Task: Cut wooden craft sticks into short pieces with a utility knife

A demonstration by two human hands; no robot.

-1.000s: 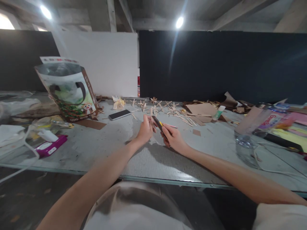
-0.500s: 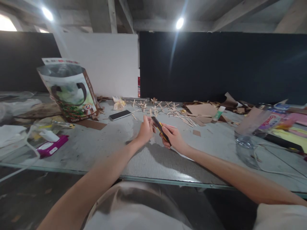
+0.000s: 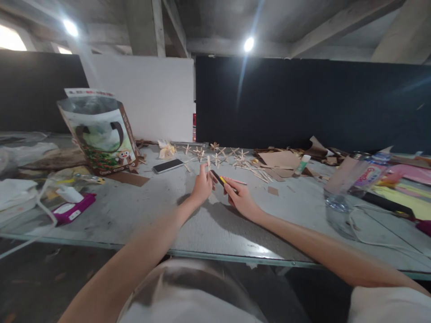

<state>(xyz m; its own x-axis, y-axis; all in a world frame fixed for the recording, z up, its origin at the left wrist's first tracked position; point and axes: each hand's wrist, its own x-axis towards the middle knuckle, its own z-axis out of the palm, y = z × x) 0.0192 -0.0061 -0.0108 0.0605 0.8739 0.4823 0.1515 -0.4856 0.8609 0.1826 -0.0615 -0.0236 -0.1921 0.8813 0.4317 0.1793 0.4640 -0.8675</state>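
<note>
My left hand (image 3: 202,185) is closed in a pinch on a pale wooden craft stick (image 3: 208,163), which points upward. My right hand (image 3: 243,199) grips a black and yellow utility knife (image 3: 218,177), with its front end close to the left fingers and the stick. A thin pencil-like rod (image 3: 239,181) also pokes out from the right hand, toward the right. Whether the blade touches the stick I cannot tell. Beyond my hands, several star shapes made of craft sticks (image 3: 225,153) stand on the grey table (image 3: 161,202), with loose sticks (image 3: 261,174) beside them.
A phone (image 3: 167,166) lies left of the stars, near a large printed bag (image 3: 101,139). A purple power strip (image 3: 76,210) sits at the left. Cardboard pieces (image 3: 279,160), a glue stick (image 3: 303,165) and a clear plastic bottle (image 3: 338,204) are on the right.
The utility knife has tilted lower and turned in my right hand, so less of its handle shows. My left hand keeps the craft stick upright. The view has shifted slightly.
</note>
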